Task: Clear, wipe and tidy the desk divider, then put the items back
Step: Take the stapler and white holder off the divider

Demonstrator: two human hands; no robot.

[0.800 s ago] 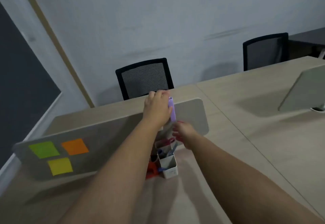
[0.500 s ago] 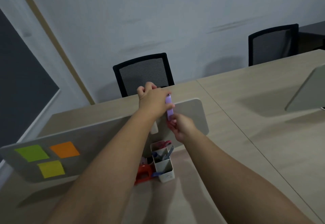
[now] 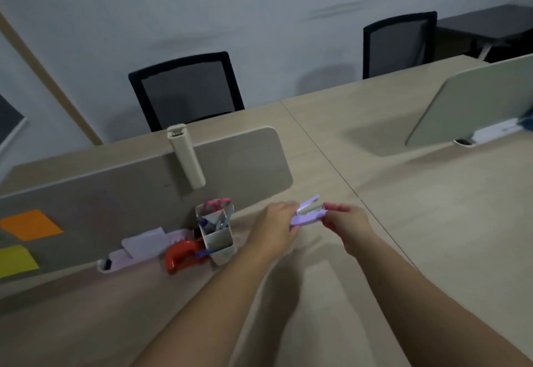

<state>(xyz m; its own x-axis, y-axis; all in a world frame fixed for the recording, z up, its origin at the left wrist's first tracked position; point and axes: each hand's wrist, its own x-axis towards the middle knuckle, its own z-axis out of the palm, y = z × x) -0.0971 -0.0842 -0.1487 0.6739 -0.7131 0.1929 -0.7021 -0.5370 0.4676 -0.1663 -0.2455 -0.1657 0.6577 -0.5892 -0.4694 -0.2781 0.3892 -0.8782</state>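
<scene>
A purple stapler (image 3: pixel 308 214) is held low over the desk, just right of the grey desk divider (image 3: pixel 121 193). My left hand (image 3: pixel 278 226) grips its left end and my right hand (image 3: pixel 347 222) pinches its right end. A beige clip holder (image 3: pixel 186 156) hangs over the divider's top edge. Orange (image 3: pixel 30 224) and yellow (image 3: pixel 16 260) sticky notes are stuck on the divider's left part.
At the divider's foot stand a white pen holder (image 3: pixel 217 232) with scissors and pens, a red tape dispenser (image 3: pixel 183 254) and white items (image 3: pixel 138 244). A second divider (image 3: pixel 473 101) stands at the right. Two black chairs (image 3: pixel 184 89) sit behind the desk.
Both hands came down from the divider's top edge with the purple stapler to just above the desk. The beige clip holder on the divider now shows. The view shifted left.
</scene>
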